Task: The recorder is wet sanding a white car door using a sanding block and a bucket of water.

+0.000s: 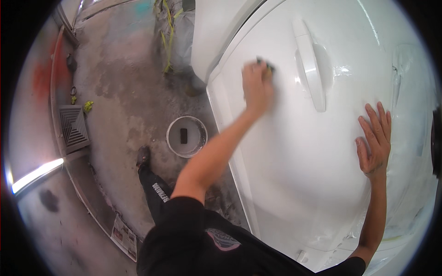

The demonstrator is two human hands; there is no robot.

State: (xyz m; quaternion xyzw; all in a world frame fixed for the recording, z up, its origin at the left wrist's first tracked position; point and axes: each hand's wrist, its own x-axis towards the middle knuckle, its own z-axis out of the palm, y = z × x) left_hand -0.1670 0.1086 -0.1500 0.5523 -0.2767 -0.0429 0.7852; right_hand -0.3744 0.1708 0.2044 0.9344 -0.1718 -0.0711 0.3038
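Observation:
A white car door [294,156] fills the middle and right of the head view, with a white door handle [312,69] on it. My left hand [258,87] is closed round a small dark pad [265,64] and presses against the door to the left of the handle. Most of that pad is hidden by my fingers, and the hand is slightly blurred. My right hand [375,138] lies flat on the door's surface, right of and nearer than the handle, fingers spread, with nothing in it.
On the stained concrete floor [119,106] stands a white bucket [169,142] with a dark rectangular block [183,136] in it. Plastic sheeting [182,37] hangs beyond. A grey vent grille [73,126] leans by the left wall. Clear film [414,106] covers the panel at far right.

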